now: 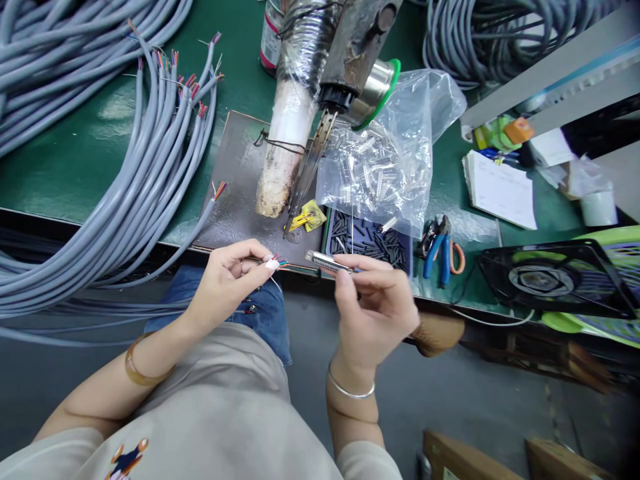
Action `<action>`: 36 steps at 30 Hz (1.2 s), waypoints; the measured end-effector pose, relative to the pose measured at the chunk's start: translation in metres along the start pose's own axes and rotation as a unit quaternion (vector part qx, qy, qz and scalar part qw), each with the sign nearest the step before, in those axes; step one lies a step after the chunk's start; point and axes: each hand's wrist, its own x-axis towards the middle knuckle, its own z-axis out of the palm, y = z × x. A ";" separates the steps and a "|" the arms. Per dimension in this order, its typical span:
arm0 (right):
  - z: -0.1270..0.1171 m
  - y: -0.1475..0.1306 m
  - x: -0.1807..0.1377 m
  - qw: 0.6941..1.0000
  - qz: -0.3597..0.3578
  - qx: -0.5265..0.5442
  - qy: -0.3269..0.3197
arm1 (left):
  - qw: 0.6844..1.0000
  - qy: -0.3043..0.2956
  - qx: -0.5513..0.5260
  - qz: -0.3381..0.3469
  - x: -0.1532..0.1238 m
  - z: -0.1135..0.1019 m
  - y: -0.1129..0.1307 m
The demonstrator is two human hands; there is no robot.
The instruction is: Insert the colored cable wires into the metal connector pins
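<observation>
smooth beige shirt point(215, 413) below, left fingers point(257, 275) pinch thin wires point(283, 263), right fingers point(346, 291) pinch a slim metallic connector point(326, 261).

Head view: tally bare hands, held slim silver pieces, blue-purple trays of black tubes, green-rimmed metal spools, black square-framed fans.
Bare left hand, bare right hand: 2
Slim silver piece: 1
Blue-purple tray: 1
Green-rimmed spool: 1
Black fan: 1
Total: 6

Silvery connector point(329, 261), multicoloured wires point(283, 263)
</observation>
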 end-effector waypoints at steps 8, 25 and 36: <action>0.024 0.015 -0.017 0.997 -0.031 0.010 -0.063 | 0.999 -0.004 0.025 0.023 0.004 -0.001 0.001; 0.029 0.019 -0.006 0.993 -0.065 0.020 -0.093 | 0.998 0.031 0.051 -0.005 0.020 0.003 0.004; 0.029 0.015 0.005 0.988 -0.122 -0.046 -0.081 | 0.997 0.035 0.062 0.011 0.020 0.005 0.009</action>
